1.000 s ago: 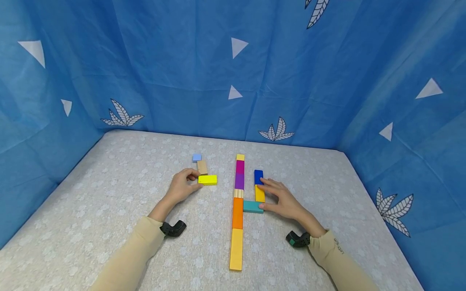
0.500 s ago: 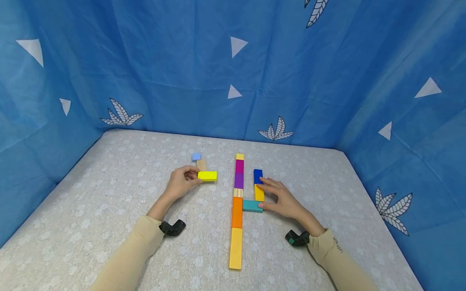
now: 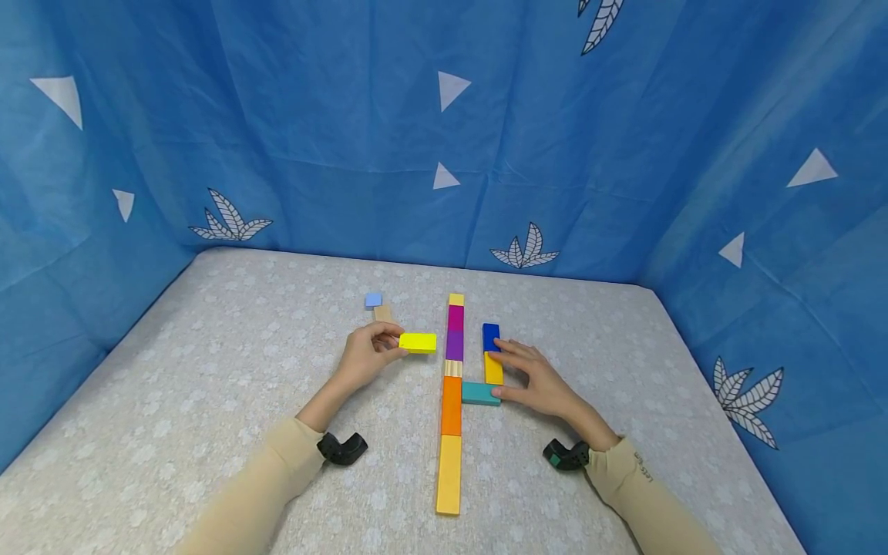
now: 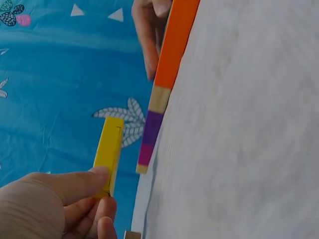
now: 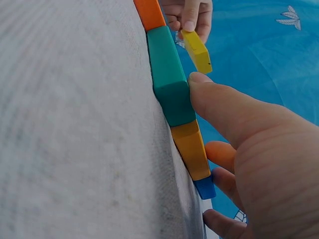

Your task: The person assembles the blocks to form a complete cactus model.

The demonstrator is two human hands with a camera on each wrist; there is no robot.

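Observation:
A bright yellow block (image 3: 418, 344) is pinched at its left end between the thumb and fingers of my left hand (image 3: 369, 356), held up off the table and left of the long row. My right hand (image 3: 537, 379) lies over the blocks right of the row, fingers spread. Its thumb rests on the teal block (image 3: 479, 394), its other fingertips at the orange-yellow block (image 3: 493, 368) and the dark blue block (image 3: 491, 337). The teal block joins the row beside the orange block (image 3: 452, 406). The right wrist view shows the thumb on the teal block (image 5: 172, 74).
The row runs away from me: a long light-orange block (image 3: 449, 475) nearest, then orange, striped wood (image 3: 453, 368), purple (image 3: 454, 345), magenta (image 3: 455, 317) and pale yellow (image 3: 455, 299). A plain wooden block (image 3: 382, 314) and a light blue block (image 3: 373, 301) lie behind my left hand. Blue curtains surround the table.
My left hand has lifted the yellow block from beside the wooden block and carried it right, towards the row. My right hand stays in place on its blocks.

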